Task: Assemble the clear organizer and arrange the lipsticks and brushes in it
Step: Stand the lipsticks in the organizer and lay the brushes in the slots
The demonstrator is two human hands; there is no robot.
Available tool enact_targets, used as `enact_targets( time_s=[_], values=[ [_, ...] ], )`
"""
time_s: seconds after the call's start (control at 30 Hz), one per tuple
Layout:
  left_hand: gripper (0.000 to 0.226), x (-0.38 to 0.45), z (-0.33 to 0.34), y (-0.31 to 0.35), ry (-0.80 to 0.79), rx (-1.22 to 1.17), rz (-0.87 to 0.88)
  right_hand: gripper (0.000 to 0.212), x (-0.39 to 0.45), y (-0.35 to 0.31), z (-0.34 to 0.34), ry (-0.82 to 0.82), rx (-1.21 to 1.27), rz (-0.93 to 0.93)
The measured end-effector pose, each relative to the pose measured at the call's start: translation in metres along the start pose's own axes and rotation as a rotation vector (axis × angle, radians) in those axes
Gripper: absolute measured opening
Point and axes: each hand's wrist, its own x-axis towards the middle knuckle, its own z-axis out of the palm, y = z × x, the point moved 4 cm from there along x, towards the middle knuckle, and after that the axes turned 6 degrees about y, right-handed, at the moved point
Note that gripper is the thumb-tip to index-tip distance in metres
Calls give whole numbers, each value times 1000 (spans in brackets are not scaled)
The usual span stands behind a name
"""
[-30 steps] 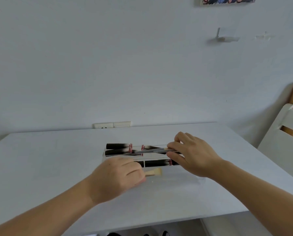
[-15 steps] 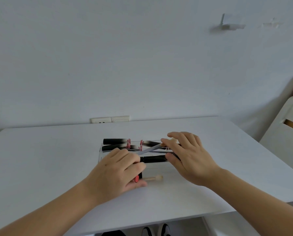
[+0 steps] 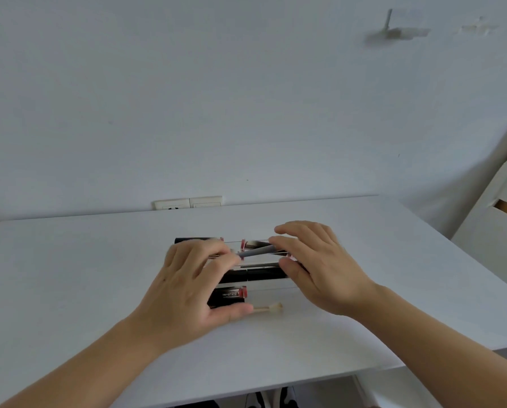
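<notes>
Showing a clear organizer lying at the middle of a white table, with both hands over it. Left hand: fingertips pinch the near end of a grey brush handle that lies slantwise across the organizer's top, while the thumb lies flat on the table at the organizer's front edge. Right hand: fingers nearly straight, loosely spread, resting at the organizer's right end and touching the far end of the grey handle; it encloses nothing. Count, as far as visible: about five black lipsticks with red bands lie lengthwise in the organizer's rows, the nearest one bearing white lettering; hands hide part of the rows, so the total is uncertain. Brushes: two, the grey one and a small wooden-handled brush lying on the table just in front of the organizer, beside the left thumb. Handling, as judged: the organizer is probably thin rigid plastic, light, smooth and liable to slide or crack under pressure, so it is best steadied by its end walls. Lipsticks look hard, round and glossy, apt to roll, and are best taken across the barrel. Brushes seem very light and stiff in the handle, soft at the tip; hold them by the handle, never the bristles.
</notes>
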Motion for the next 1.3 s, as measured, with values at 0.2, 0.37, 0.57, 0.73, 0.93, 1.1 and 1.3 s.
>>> enact_targets(
  time_s=[0.2,0.37,0.57,0.73,0.93,1.1,1.3],
  values=[
    [45,13,-17,-48,-104,-25,-376,36,-2,34,-12,45,-20,148],
    [27,5,-7,-81,-392,-302,-654,24,3,47,-13,56,40,238],
    [22,11,3,-89,-510,-432,-743,29,43,20,-1,-128,150,220],
    [8,20,6,-94,-549,-457,-751,31,80,-12,24,-350,180,181],
    [8,7,8,-89,-316,-584,-856,25,92,-22,43,-377,142,167],
    [5,3,9,-86,-218,-716,-892,33,91,-15,47,-437,223,216],
    [11,0,6,-85,-259,-769,-900,24,89,-5,35,-391,343,297]
  ],
)
